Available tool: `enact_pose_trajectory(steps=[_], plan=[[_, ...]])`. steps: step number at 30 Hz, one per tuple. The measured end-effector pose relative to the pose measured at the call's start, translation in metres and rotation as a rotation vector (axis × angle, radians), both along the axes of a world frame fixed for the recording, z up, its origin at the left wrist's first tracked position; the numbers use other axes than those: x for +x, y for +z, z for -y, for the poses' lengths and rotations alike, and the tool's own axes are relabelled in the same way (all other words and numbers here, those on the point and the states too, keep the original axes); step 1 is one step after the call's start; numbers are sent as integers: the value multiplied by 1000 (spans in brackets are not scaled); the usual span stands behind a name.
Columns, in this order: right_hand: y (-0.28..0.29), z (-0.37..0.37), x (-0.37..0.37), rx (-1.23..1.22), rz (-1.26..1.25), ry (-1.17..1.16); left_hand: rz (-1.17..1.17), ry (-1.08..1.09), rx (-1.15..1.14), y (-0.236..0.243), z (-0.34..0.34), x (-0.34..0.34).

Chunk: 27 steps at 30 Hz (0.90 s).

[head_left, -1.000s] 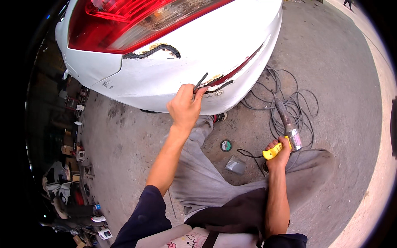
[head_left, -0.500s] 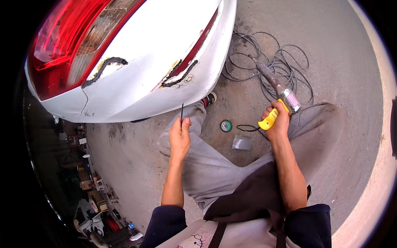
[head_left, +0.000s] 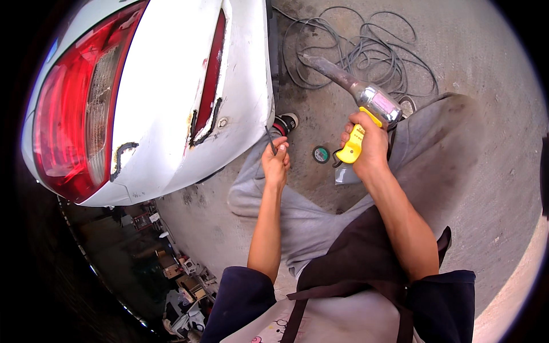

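The left hand (head_left: 277, 160) is raised in front of the car's white bumper (head_left: 163, 108), its fingers pinched together on a thin dark rod (head_left: 270, 139) that slants up and to the left. The rod's upper end overlaps the bumper's lower edge in this view; whether the two touch, I cannot tell. The right hand (head_left: 369, 140) has its fingers curled all the way round the yellow handle of a heat gun (head_left: 378, 104), whose metal nozzle points up and left, apart from the bumper. On the bumper, a dark red strip (head_left: 213, 71) runs down to a black bead (head_left: 199, 139) bent like a hook around its lower end, with small yellowish marks beside it. A shorter curved black bead lies near the red taillight (head_left: 71, 108). On the grey floor (head_left: 492, 188) beyond the gun, a cable (head_left: 394, 63) lies in loose loops. Between the hands, a round black roll (head_left: 321, 154) with a green centre rests near one shoe (head_left: 285, 123) and a clear grey packet (head_left: 346, 175), which is partly hidden by the right hand. Grey trousers (head_left: 452, 143) and a dark apron (head_left: 349, 251) cover the person's spread legs.
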State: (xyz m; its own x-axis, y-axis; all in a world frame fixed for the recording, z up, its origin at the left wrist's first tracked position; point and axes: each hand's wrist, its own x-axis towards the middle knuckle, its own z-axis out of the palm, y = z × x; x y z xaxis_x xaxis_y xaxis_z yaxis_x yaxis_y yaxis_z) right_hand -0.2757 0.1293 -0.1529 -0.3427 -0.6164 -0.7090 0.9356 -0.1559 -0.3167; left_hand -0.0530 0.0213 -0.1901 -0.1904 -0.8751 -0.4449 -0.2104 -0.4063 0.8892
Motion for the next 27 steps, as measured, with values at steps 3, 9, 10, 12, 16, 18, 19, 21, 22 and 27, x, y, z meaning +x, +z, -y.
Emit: enact_pose_trajectory(steps=[3,9,10,12,16,18,19,21,22,27], plan=[[-3,0,-3,0,31,-23,12,-57,24,-5,2,-7],[-4,-3,-10,-47,8,-24,61,-105,31,-17,-9,-1],[-4,-4,-11,-33,-5,-22,66,-89,60,-17,-12,2],[-6,-6,-12,-8,-32,-14,71,-52,117,-14,-20,7],[-11,-10,-14,-11,-65,49,-31,30,144,-3,-39,12],[-11,-11,-12,14,-103,112,-58,56,134,8,-47,14],[-15,-10,-10,2,-117,169,-96,89,131,14,-50,16],[-12,-13,-2,-15,-219,277,-172,149,126,27,-54,25],[-10,-13,2,-23,-271,329,-185,165,111,33,-55,29],[-8,-15,6,-90,-431,403,-292,170,84,51,-54,50]])
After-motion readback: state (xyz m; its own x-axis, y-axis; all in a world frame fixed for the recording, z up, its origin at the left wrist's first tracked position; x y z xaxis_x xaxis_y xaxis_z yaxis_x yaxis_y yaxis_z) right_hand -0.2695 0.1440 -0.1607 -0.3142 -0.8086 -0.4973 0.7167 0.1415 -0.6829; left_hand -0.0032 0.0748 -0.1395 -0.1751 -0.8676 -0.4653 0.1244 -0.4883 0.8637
